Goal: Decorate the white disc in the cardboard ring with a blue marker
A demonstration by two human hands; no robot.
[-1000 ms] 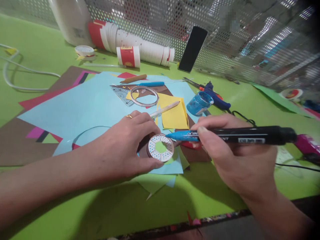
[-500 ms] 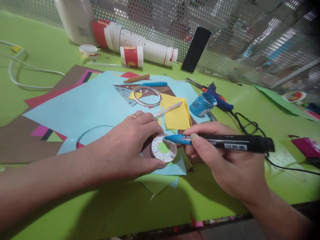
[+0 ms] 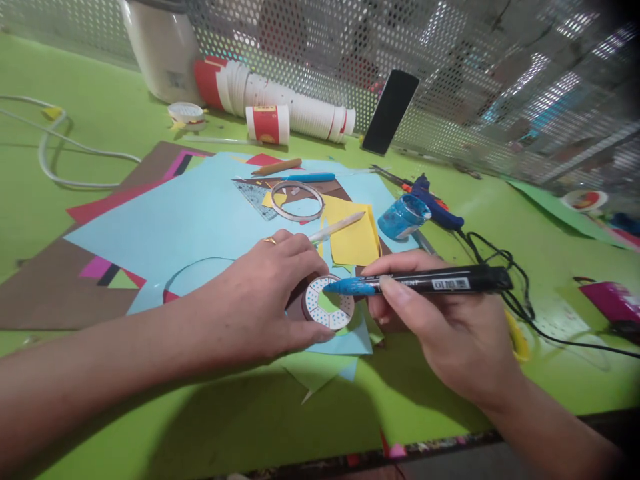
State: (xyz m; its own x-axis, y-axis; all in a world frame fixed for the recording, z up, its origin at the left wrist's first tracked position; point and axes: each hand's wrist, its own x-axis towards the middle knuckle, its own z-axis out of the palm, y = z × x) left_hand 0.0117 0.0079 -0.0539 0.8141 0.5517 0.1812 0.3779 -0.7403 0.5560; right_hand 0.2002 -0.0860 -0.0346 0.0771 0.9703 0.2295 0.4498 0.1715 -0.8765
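Observation:
My left hand [image 3: 273, 290] grips a small round disc [image 3: 314, 313] between thumb and fingers, low over the paper pile. The disc's white ring is split by dark lines into sections with blue dots, and its middle is green. In my right hand [image 3: 440, 320] is a black marker [image 3: 425, 281] with a blue-stained front end, held almost level and pointing left. Its tip is at the upper part of the disc's ring; whether it touches cannot be made out. Under both hands lie light blue paper sheets [image 3: 190, 213] and other coloured pieces.
Beyond the hands are a tape roll [image 3: 321, 212], yellow paper [image 3: 355, 243], a blue-stained jar [image 3: 404, 219] and a glue gun [image 3: 437, 207] with a black cord. Stacked paper cups [image 3: 295, 110], a phone [image 3: 390, 112] and a large white jar [image 3: 165, 57] stand along the perforated screen.
The marker's tip has shifted slightly left and down on the disc, its back end dipping lower. The left hand keeps its hold. The whole view has moved a little.

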